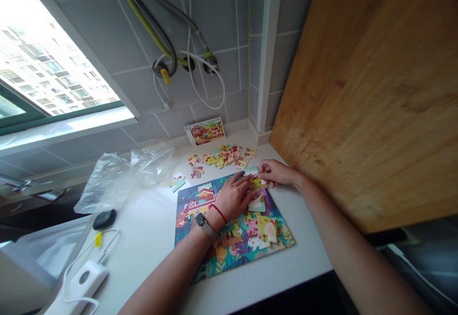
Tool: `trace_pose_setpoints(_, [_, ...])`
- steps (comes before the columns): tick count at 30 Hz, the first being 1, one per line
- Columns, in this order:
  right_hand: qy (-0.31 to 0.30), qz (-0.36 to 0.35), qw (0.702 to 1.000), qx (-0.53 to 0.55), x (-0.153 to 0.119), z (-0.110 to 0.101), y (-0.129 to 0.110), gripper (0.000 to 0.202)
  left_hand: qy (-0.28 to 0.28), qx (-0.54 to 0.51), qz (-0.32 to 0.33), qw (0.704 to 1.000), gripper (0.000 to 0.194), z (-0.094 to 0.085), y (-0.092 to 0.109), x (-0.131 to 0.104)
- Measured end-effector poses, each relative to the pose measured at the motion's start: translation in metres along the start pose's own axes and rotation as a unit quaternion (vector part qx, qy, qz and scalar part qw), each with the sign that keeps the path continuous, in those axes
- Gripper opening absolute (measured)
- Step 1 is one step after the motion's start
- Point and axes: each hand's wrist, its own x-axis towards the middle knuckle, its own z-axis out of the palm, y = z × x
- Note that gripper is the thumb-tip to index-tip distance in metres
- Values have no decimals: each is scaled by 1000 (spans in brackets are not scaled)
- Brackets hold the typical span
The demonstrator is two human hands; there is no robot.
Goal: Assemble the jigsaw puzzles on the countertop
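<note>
A colourful puzzle board (pixel 234 261) lies on the white counter with loose jigsaw pieces on top of it. My left hand (pixel 234 195), with a watch and a red cord at its wrist, rests flat across the middle of the board, fingers stretched over pieces near its upper right. At the board's far right corner, my right hand (pixel 277 172) has its fingers curled and pinched at the edge of a puzzle piece (pixel 255 173). A red barn section (pixel 205 195) shows left of my left hand. Pink and yellow pieces (pixel 263 228) lie at the board's right side.
Behind the board is a heap of loose pieces (pixel 223 155), with a picture card (pixel 205 132) leaning on the tiled wall. Clear plastic bags (pixel 121 174), a black mouse-like object (pixel 104 219) and a white power strip (pixel 84 279) lie left. A wooden panel (pixel 368 95) stands close on the right.
</note>
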Motion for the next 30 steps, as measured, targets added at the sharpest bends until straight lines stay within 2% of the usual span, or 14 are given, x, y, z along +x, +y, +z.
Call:
trace_pose_setpoints(14, [-7, -2, 1000, 12, 1, -1, 2, 39, 8, -1, 2, 1000, 29, -1, 0, 1])
trace_pose_setpoints(20, [42, 30, 998, 31, 3, 1, 2, 39, 10, 4, 9, 1000, 29, -1, 0, -1])
trace_pose_setpoints(24, [49, 36, 998, 33, 3, 3, 0, 38, 9, -2, 9, 1000, 27, -1, 0, 1])
trace_pose_setpoints(27, [59, 32, 997, 39, 4, 2, 0, 40, 9, -17, 15, 1000, 24, -10, 1, 6])
trace_pose_setpoints(30, [86, 21, 995, 46, 4, 2, 1, 44, -12, -28, 15, 999, 25, -29, 3, 12])
